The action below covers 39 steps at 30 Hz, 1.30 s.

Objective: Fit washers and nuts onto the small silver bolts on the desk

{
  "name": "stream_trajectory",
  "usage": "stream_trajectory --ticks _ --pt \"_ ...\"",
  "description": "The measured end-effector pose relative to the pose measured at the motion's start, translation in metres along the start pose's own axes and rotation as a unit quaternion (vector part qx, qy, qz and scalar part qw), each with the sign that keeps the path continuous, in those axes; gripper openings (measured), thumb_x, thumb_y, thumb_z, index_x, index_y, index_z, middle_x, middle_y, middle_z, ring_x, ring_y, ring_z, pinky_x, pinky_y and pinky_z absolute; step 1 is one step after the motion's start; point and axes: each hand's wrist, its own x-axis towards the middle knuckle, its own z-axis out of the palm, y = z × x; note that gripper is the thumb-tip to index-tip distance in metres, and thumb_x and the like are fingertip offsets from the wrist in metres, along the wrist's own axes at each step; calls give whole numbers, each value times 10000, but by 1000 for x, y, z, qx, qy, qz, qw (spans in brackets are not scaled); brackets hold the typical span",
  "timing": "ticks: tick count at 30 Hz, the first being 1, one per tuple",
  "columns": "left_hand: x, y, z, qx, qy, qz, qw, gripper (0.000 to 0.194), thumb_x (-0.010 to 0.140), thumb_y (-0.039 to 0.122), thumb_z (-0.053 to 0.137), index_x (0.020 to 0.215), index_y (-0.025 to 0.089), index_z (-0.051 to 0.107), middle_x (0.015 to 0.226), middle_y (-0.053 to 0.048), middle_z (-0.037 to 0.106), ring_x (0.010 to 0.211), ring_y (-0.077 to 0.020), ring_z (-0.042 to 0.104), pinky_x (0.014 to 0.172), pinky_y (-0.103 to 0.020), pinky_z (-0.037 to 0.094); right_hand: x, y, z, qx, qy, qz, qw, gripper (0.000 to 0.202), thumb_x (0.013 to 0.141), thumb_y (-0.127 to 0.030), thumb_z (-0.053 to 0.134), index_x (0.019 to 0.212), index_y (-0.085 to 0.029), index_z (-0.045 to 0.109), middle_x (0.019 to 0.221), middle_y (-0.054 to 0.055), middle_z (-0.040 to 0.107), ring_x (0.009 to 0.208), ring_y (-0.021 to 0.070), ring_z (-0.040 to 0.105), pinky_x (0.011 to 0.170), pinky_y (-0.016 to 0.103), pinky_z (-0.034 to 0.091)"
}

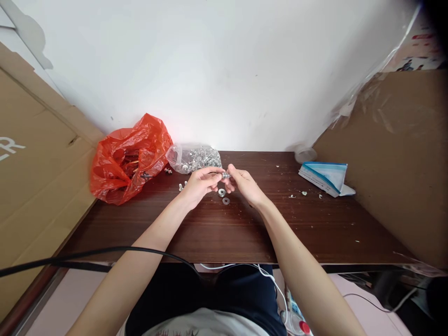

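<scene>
You're pinching a small metal part (224,176) between your left hand's (200,184) and right hand's (246,185) closed fingertips, near two washers (228,201).

On the brown table (315,233) we see a crumpled red plastic bag (114,191) at the left, beside a tall cardboard panel (35,154). At the right we find a blue-and-white packet (322,176) near a translucent container (305,154), small pale scraps (304,193) and another cardboard panel (395,154). Behind stands a white wall (227,70); below the table edge we notice a white cable (271,276) and a red-capped bottle (304,326)
</scene>
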Motion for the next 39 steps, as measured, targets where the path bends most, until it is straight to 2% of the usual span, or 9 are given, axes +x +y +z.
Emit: stream_trajectory --ticks 5,8,11,18,25,28,31,35,39 --pt "1 3 -3 -67 14 2 998 237 660 224 787 874 167 703 726 -9 652 514 -28 383 531 -207 334 0 -3 -9 52 -17 -24 998 346 808 -520 643 865 -179 633 689 -10 594 602 103 513 603 247 435" --pt "2 3 -3 -64 25 -7 998 243 647 222 800 866 168 710 689 5 625 524 -34 390 544 -216 339 -1 -3 -7 70 -35 -18 997 329 745 -431 739 935 -180 641 786 6 625 649 105 526 623 251 449" --pt "2 1 -4 -61 36 -16 997 261 634 223 811 868 165 714 662 15 608 522 -34 390 554 -221 344 -2 -4 -2 62 -35 -23 997 327 732 -428 749 897 -178 619 750 -6 611 629 100 514 615 251 448" --pt "2 1 -3 -57 15 -40 997 224 688 205 774 896 148 712 742 -36 657 547 -41 451 522 -209 305 -4 -6 6 33 -52 -36 997 353 855 -536 570 760 -205 497 612 -47 491 565 104 489 598 263 454" --pt "2 -1 -4 -44 -3 -66 997 281 681 200 786 946 146 709 751 -51 664 643 -81 550 523 -205 297 -1 -2 8 -19 -21 -36 999 507 848 -617 508 571 -201 427 530 -44 381 505 102 419 534 261 385" --pt "2 -2 -3 -36 -4 -72 997 289 669 210 797 936 143 710 748 -55 665 647 -81 544 526 -205 295 0 3 7 -26 -16 -37 999 566 854 -636 480 505 -205 366 476 -45 352 459 97 378 506 266 351" --pt "1 -2 -2 -28 2 -72 997 275 668 226 797 915 143 711 753 -55 669 617 -71 519 528 -208 298 1 8 6 -48 -6 -40 998 577 858 -651 455 498 -205 394 439 -50 331 436 99 360 501 270 344" --pt "0 -1 0 8 19 -59 998 273 714 296 762 932 147 694 758 -48 674 545 -47 441 540 -212 335 3 13 5 -100 34 -59 993 585 871 -655 421 499 -204 416 437 -42 354 441 106 373 511 270 343" --pt "-1 -2 1 66 49 -35 996 279 742 378 729 869 137 664 732 -39 661 534 -50 432 545 -214 371 2 12 5 -182 75 -87 977 601 896 -644 374 484 -206 370 448 -27 381 458 111 370 520 272 314"
